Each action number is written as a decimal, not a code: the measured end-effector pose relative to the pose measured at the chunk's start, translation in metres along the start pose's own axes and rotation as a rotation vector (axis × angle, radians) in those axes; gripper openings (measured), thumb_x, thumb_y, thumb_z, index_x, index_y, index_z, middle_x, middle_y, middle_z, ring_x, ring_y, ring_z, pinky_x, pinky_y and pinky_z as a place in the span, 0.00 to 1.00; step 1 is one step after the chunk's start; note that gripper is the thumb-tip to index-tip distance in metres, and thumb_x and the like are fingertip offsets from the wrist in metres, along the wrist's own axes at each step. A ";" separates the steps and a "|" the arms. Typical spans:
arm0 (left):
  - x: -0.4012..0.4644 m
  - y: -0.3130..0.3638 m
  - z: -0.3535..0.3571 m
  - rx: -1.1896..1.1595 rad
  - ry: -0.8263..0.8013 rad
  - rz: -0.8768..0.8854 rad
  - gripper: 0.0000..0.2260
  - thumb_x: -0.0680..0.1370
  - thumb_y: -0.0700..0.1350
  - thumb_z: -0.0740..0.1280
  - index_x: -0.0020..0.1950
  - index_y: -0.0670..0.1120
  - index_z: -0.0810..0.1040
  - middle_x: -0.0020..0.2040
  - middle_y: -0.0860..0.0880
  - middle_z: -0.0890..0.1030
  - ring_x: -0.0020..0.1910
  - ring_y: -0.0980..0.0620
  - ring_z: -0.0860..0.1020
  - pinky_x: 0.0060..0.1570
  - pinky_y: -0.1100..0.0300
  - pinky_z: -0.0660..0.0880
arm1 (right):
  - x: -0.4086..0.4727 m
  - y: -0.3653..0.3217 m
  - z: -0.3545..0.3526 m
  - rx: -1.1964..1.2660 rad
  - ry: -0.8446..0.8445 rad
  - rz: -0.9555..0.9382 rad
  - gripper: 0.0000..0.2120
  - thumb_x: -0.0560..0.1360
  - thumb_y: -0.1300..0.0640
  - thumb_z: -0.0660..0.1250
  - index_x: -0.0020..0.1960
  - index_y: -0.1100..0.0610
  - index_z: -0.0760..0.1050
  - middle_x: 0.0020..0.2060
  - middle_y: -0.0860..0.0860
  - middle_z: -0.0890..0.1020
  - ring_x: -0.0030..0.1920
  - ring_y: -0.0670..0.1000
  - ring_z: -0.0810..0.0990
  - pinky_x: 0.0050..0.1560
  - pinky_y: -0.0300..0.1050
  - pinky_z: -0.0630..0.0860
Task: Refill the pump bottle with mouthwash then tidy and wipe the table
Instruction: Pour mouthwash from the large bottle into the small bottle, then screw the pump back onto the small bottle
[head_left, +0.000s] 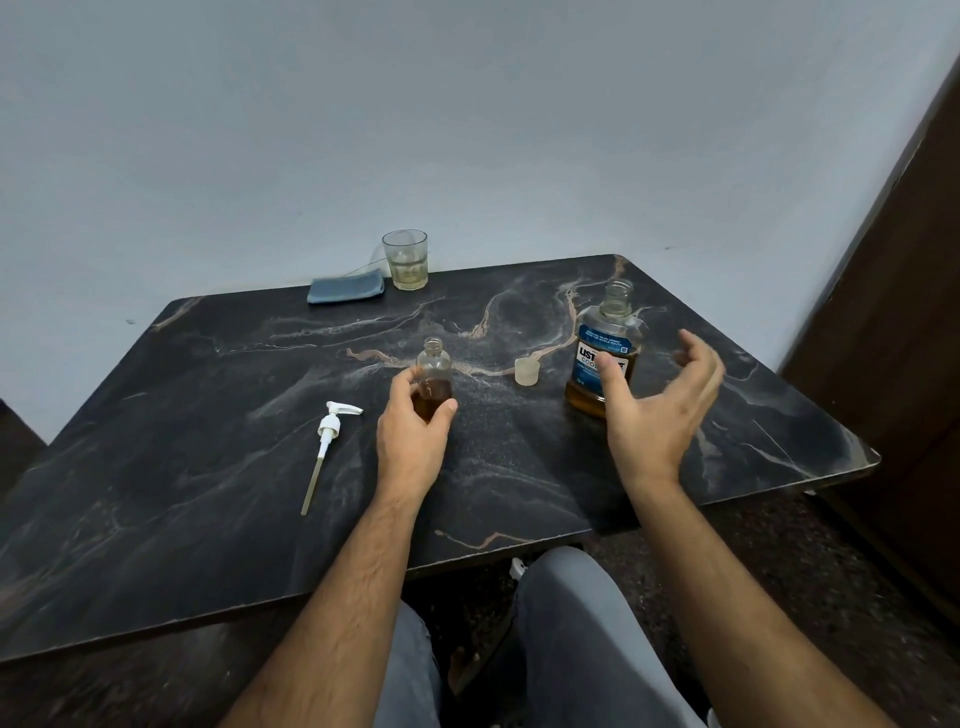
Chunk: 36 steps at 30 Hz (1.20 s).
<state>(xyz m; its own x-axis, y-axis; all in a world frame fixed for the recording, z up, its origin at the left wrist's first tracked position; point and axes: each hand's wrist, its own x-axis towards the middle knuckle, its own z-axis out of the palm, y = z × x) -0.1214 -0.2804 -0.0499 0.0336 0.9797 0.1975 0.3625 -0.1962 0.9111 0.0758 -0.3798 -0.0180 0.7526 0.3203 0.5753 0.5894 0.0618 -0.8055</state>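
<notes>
A small clear pump bottle (434, 371) stands upright and uncapped in the middle of the dark marble table (208, 415), partly filled with amber liquid. My left hand (413, 431) grips its lower half. The white pump head (328, 436) with its long tube lies flat to the left. The mouthwash bottle (605, 343), blue label, cap off, stands at the right. My right hand (660, 410) hovers just in front of it, fingers spread and relaxed, holding nothing. The small pale cap (527, 371) sits between the two bottles.
At the table's back edge, against the white wall, stand a glass tumbler (406, 260) with some pale liquid and a folded blue cloth (345, 288). A dark wooden panel (893, 312) rises at the right. My knees are below the table's near edge.
</notes>
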 end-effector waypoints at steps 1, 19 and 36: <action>0.000 0.000 0.000 0.000 0.003 0.001 0.24 0.76 0.47 0.72 0.70 0.53 0.70 0.63 0.51 0.79 0.62 0.51 0.77 0.66 0.49 0.73 | -0.006 -0.005 0.001 0.023 0.022 -0.082 0.32 0.70 0.43 0.73 0.66 0.59 0.69 0.61 0.54 0.72 0.61 0.54 0.73 0.62 0.54 0.73; -0.006 0.006 -0.039 -0.032 0.210 0.113 0.17 0.79 0.39 0.66 0.68 0.46 0.77 0.59 0.52 0.80 0.56 0.59 0.79 0.55 0.66 0.75 | -0.056 -0.040 0.095 0.131 -0.863 0.104 0.26 0.74 0.59 0.72 0.70 0.55 0.69 0.61 0.50 0.78 0.62 0.48 0.77 0.64 0.44 0.74; 0.049 -0.008 -0.107 0.754 -0.054 -0.354 0.23 0.69 0.68 0.71 0.41 0.47 0.84 0.41 0.48 0.83 0.44 0.46 0.80 0.35 0.58 0.69 | -0.063 -0.038 0.114 0.132 -0.835 0.076 0.19 0.72 0.54 0.75 0.62 0.51 0.76 0.51 0.42 0.80 0.54 0.44 0.78 0.57 0.38 0.73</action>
<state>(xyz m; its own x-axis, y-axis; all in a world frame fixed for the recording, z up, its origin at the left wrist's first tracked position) -0.2218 -0.2349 -0.0085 -0.1614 0.9827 -0.0903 0.8856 0.1846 0.4262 -0.0276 -0.2950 -0.0402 0.2943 0.9177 0.2668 0.4682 0.1049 -0.8774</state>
